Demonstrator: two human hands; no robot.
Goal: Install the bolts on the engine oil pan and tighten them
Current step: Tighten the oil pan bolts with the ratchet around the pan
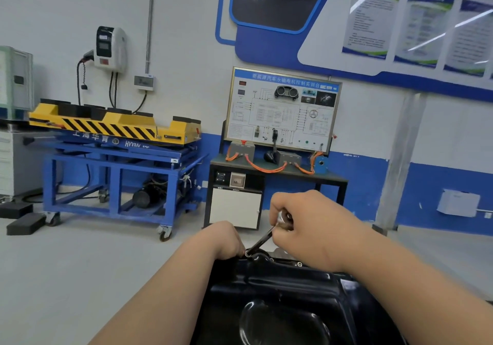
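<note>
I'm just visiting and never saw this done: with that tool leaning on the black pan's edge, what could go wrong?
The tool, gripped at its top by the right hand, meets the bolt on the oil pan rim at a slant, so it might slip off or round the head. The left hand sits right beside that tip, so a slip could hurt it.

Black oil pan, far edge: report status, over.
Right hand grips slim chrome socket wrench, tip at far flange of glossy black metal oil pan. Left hand beside tip, fingers hidden. No obstruction seen.
</note>
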